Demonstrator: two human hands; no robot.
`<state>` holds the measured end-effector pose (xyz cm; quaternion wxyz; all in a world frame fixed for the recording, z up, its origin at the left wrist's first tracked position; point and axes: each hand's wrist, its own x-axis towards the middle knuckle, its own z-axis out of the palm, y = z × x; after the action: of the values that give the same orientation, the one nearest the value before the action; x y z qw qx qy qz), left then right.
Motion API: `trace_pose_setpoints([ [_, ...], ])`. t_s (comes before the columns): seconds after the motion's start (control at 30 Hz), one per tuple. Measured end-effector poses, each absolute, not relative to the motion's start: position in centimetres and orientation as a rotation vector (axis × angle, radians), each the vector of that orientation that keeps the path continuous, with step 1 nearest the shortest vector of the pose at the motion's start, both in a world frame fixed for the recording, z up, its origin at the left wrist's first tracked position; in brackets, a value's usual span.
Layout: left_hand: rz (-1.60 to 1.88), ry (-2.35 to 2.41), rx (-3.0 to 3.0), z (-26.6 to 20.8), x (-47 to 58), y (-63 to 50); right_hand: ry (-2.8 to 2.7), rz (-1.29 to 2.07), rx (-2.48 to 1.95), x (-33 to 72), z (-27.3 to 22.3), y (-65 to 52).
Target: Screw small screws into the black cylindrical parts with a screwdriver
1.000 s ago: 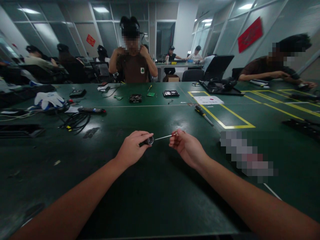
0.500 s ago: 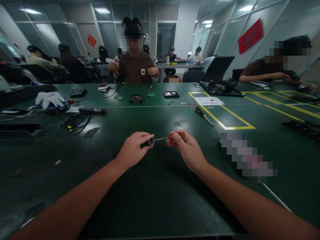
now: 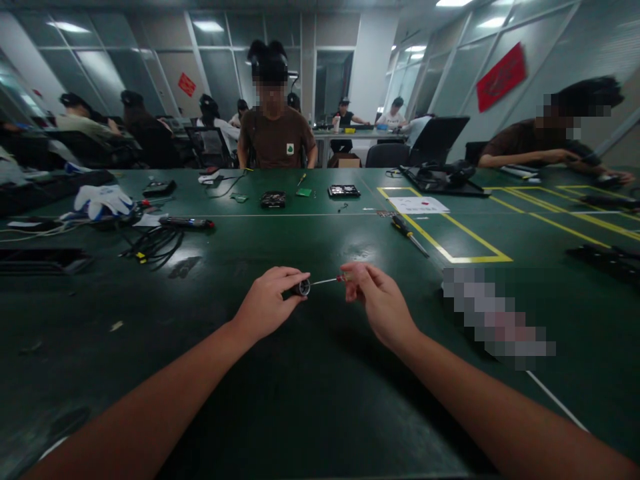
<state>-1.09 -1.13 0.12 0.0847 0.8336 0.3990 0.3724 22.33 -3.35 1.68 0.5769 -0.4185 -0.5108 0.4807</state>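
Note:
In the head view my left hand point(image 3: 270, 300) is closed on a small dark round part point(image 3: 303, 287) with a pale ring at its end, pinched between thumb and fingers. My right hand point(image 3: 375, 293) grips a small screwdriver point(image 3: 326, 281) by its handle, of which a red bit shows. Its thin metal shaft points left at the open end of the round part. The tip lies at or just short of that ring; I cannot tell if it touches. Both hands are held over the green table point(image 3: 300, 400).
A larger black-and-yellow screwdriver point(image 3: 410, 235) lies beyond my right hand. White gloves point(image 3: 104, 200) and a coiled black cable point(image 3: 155, 243) are at the left. Opened black devices point(image 3: 344, 191) lie farther back. A person point(image 3: 277, 137) is across the table, another point(image 3: 530, 143) at the right.
My right hand has turned and shifted slightly right, drawing the screwdriver back a little so its red handle part shows. The person opposite has lowered both hands.

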Motion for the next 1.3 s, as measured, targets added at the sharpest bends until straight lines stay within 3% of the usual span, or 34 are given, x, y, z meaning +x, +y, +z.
trace_pose_setpoints([
  [0.47,1.123,1.196,2.491,0.1,-1.1,-1.2,-1.062,1.256,-0.944,21.8,0.6,-3.1],
  [0.67,1.165,1.195,2.495,0.1,-1.3,-0.8,-0.866,1.53,-0.921,22.9,0.8,-2.3],
  [1.3,1.142,1.203,2.518,0.3,-1.3,-1.1,-1.065,1.269,-0.9,22.3,0.6,-2.8],
])
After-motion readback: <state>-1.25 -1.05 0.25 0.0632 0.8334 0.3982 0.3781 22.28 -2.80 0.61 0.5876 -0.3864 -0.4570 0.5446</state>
